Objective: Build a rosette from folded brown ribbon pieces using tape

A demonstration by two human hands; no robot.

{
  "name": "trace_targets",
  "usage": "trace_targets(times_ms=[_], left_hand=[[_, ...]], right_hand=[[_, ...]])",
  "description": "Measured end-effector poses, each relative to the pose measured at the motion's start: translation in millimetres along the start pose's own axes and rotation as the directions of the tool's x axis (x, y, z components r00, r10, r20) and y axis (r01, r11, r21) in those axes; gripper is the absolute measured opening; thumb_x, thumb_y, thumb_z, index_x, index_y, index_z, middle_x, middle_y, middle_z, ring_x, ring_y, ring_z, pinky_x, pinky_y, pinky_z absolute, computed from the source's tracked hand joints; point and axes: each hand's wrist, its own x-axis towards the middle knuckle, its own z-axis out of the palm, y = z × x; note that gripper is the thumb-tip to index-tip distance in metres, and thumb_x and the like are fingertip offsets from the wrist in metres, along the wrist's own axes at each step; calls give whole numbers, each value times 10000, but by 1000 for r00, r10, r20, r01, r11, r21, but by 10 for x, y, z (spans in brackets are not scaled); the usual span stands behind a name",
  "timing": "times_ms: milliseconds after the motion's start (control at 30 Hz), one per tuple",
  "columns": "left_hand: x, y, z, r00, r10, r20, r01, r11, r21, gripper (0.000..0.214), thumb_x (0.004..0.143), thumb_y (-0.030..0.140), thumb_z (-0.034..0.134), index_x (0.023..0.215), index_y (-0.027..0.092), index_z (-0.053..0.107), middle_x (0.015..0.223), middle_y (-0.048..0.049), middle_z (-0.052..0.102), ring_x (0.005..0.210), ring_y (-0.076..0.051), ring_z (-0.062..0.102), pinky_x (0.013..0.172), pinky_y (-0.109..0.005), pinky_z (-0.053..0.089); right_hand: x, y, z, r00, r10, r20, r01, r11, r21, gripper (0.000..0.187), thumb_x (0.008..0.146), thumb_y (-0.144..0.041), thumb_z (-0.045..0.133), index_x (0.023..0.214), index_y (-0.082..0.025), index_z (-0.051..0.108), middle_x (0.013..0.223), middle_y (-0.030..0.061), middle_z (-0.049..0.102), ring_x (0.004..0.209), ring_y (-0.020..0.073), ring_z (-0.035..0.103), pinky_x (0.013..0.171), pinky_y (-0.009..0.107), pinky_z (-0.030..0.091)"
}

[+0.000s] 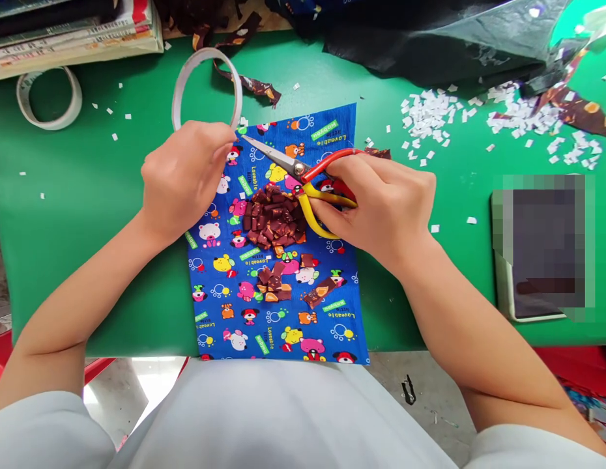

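My left hand (pixel 188 179) is closed in a pinch at the lower side of a thin white tape roll (pixel 178 91), whose bottom is hidden behind the fingers. My right hand (pixel 381 202) grips scissors (pixel 299 170) with red and yellow handles. Their blades look nearly together, and the tips point left, close to my left fingertips. Beneath both hands lies a blue cloth (pixel 283 332) printed with cartoon animals. On it sit a heap of small brown patterned pieces (pixel 274 218), a smaller cluster (pixel 272 283) and a longer brown strip (pixel 321 293).
Another tape roll (pixel 74 98) lies on the green table (pixel 112 286) at the left, below stacked books (pixel 112 32). White paper bits (pixel 430 117) are scattered at the right, near black plastic (pixel 430 45). A phone-like device (pixel 547 247), partly blurred, lies at right. Brown scraps (pixel 257 88) lie at the back.
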Motion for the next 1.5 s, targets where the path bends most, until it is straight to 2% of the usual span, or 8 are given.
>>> trace_targets(times_ms=[267,467,633,833,1033,1233,1333,1500], left_hand=[[87,119,-58,980,-179,81,180,984,-4,238,901,418,598,828,194,634,976,-75,705,965,-198,633,880,-341,525],[79,563,-66,981,-139,132,165,962,-219,157,907,305,576,801,227,662,776,-2,695,756,-144,673,725,-319,572],[16,560,38,975,-204,85,221,880,-420,63,845,241,660,788,227,684,728,29,707,641,-93,655,577,-236,543],[42,519,80,959,-273,77,265,767,-585,40,822,218,714,802,213,679,741,44,714,636,-56,659,521,-157,532],[50,549,57,946,-300,121,308,722,-620,55,805,220,737,783,213,687,740,36,720,646,-70,675,545,-168,569],[52,708,15,856,-390,339,508,518,-688,172,808,335,737,766,189,656,750,40,693,515,-28,610,464,-152,529],[27,776,20,831,-404,384,547,464,-696,240,806,395,727,752,179,639,726,40,679,476,-23,591,420,-148,501],[-7,778,35,839,-394,376,538,488,-688,219,819,378,715,773,176,643,747,33,686,480,-30,602,421,-152,511]], right_hand=[[43,29,-25,993,100,-55,-106,988,-115,301,847,-462,566,878,-167,614,827,88,654,724,195,602,520,302,303],[95,0,-346,971,-190,-143,222,942,252,217,861,-280,578,661,-197,567,651,18,599,602,123,530,530,277,362],[-33,3,-526,721,-544,429,64,669,740,93,900,-279,599,845,-244,665,531,-95,547,431,43,478,459,204,353],[-233,9,-321,713,-526,462,236,802,549,140,855,-326,625,732,-258,631,432,-89,449,355,71,363,356,244,171],[-50,-1,-424,706,-598,380,155,654,741,227,931,-243,550,715,-226,618,430,-107,463,363,37,358,365,194,255],[86,-153,-426,928,-119,354,-292,359,886,167,835,-285,700,740,-192,599,675,-20,602,571,66,529,480,206,433],[46,-267,-312,912,169,373,-403,208,891,242,778,-318,763,743,-206,551,710,-26,561,576,74,528,502,228,470],[3,-333,-231,884,217,415,-456,196,868,269,802,-359,741,758,-216,518,675,-41,560,530,75,536,499,241,497]])
